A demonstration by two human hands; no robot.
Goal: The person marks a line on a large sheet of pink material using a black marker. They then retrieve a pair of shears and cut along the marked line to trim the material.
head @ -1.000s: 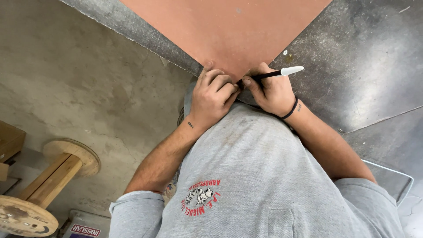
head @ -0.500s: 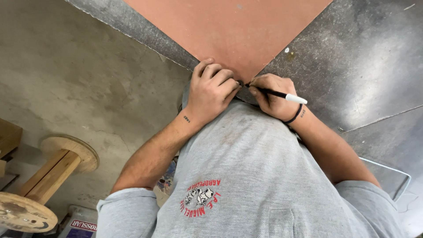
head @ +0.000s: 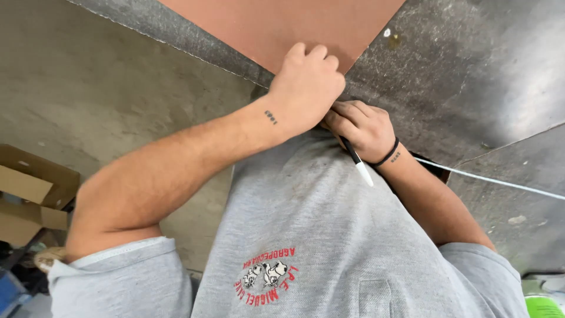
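A reddish-brown flat sheet (head: 282, 26) lies on a dark grey metal table (head: 471, 76), one corner pointing toward me. My left hand (head: 306, 88) rests curled on that near corner, fingers pressing the sheet's edge. Just beneath it my right hand (head: 362, 126) grips a black marker with a white end (head: 358, 162), its white end pointing back at my chest and its tip hidden under my left hand. A black band circles my right wrist. My grey shirt fills the lower part of the view.
Bare concrete floor (head: 88, 88) lies to the left of the table. Cardboard boxes (head: 29, 188) sit at the left edge. A thin white line (head: 500, 179) runs across the table at right. Something bright green (head: 544, 306) shows at the bottom right corner.
My left hand has slid up over the sheet's corner, covering my right hand's fingers. The marker has swung from pointing right to pointing down toward my chest. The view has shifted; the wooden spool is gone.
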